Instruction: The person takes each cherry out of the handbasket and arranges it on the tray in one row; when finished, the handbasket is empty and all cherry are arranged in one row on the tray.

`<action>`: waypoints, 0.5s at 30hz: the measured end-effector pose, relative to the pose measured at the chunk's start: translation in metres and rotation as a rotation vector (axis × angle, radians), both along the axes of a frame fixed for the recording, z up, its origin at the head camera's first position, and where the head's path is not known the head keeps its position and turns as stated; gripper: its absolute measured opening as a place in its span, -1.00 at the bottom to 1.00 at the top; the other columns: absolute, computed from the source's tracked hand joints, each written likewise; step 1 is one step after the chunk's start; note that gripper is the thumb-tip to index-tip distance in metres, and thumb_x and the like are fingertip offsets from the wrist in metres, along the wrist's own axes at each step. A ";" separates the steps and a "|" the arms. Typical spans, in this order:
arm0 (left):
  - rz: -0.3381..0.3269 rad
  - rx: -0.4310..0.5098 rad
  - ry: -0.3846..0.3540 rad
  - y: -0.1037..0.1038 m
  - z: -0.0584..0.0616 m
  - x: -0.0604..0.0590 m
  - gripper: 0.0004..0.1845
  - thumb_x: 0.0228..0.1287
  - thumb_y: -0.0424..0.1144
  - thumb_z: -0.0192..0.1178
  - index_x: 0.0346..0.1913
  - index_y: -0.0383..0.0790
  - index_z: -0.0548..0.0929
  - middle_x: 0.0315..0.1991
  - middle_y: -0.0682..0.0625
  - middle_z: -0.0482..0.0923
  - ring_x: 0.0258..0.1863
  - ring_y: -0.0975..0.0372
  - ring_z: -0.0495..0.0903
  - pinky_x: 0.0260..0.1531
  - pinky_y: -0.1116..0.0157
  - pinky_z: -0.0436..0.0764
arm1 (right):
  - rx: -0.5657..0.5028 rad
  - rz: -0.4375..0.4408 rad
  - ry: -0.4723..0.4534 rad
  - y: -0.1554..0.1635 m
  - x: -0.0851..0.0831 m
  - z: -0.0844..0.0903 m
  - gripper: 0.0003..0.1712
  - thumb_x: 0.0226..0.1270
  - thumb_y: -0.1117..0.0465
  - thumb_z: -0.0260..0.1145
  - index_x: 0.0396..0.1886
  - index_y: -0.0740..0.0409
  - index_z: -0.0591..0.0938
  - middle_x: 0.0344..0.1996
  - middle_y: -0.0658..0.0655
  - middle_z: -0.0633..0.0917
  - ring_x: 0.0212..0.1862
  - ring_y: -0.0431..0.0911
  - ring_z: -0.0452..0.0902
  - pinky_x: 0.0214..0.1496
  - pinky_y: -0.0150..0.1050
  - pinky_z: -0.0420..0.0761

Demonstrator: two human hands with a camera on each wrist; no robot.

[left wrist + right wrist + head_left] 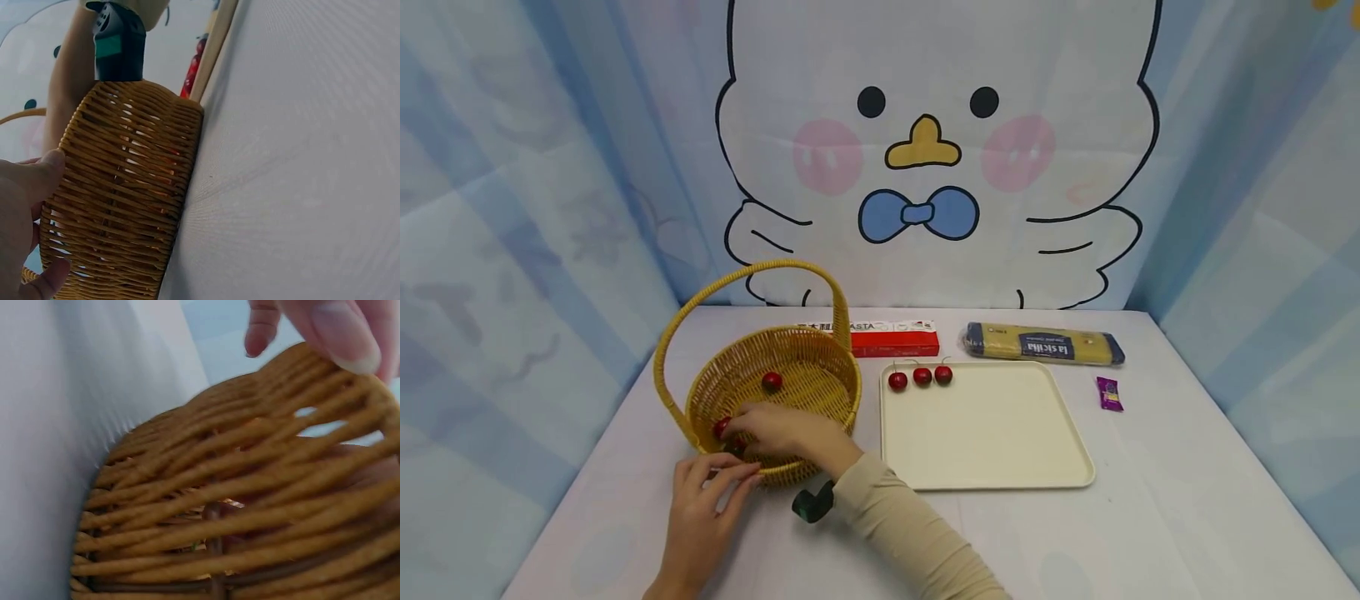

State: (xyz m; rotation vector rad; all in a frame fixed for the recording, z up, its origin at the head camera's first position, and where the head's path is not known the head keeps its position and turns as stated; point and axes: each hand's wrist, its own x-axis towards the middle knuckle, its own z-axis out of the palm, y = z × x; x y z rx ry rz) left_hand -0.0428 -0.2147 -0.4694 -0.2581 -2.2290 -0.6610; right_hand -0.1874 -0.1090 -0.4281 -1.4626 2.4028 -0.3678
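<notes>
Basket upright, handle arching left-right, right hand inside

Bright even light, faint soft shadows, head view sharp, wrist close-ups blurred

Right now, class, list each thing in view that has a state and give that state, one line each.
Basket: upright, cherries inside.
Loose cherry: lying on the basket floor.
Tray: flat, three cherries in a row by its far edge.
Pasta bag: lying flat, sealed.
Red box: lying flat behind the basket.
Left hand: fingers on the basket's near rim.
Right hand: reaching inside the basket, at a cherry.
</notes>
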 end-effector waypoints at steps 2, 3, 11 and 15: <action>-0.003 0.007 -0.012 0.000 0.000 0.000 -0.69 -0.19 -0.51 0.56 -0.28 -0.23 0.80 -0.21 -0.01 0.57 -0.13 0.14 0.35 -0.11 0.40 0.31 | 0.012 0.006 -0.011 -0.002 0.002 -0.001 -0.63 0.47 0.11 0.29 0.23 -0.16 0.62 0.14 -0.14 0.59 0.15 -0.33 0.50 0.24 -0.47 0.47; -0.006 0.011 -0.016 0.000 0.000 0.000 -0.69 -0.18 -0.51 0.56 -0.28 -0.23 0.80 -0.21 -0.01 0.57 -0.13 0.14 0.35 -0.11 0.39 0.31 | 0.018 0.006 -0.014 -0.003 0.003 -0.001 -0.65 0.47 0.11 0.28 0.21 -0.17 0.64 0.11 -0.15 0.61 0.12 -0.34 0.51 0.22 -0.48 0.47; -0.006 0.008 -0.002 0.000 -0.001 0.000 -0.67 -0.21 -0.53 0.56 -0.27 -0.22 0.80 -0.21 -0.01 0.56 -0.14 0.14 0.34 -0.11 0.37 0.30 | 0.051 0.004 -0.034 -0.004 0.008 -0.003 -0.77 0.45 0.13 0.30 0.04 -0.14 0.70 -0.08 -0.18 0.67 -0.07 -0.36 0.54 0.06 -0.52 0.51; -0.004 0.006 0.003 0.001 -0.001 0.000 -0.65 -0.23 -0.53 0.57 -0.27 -0.21 0.80 -0.20 -0.01 0.57 -0.14 0.13 0.34 -0.11 0.38 0.30 | 0.047 0.003 -0.019 -0.001 0.009 -0.001 -0.78 0.44 0.10 0.32 0.04 -0.13 0.67 -0.06 -0.18 0.66 -0.03 -0.36 0.55 0.09 -0.52 0.50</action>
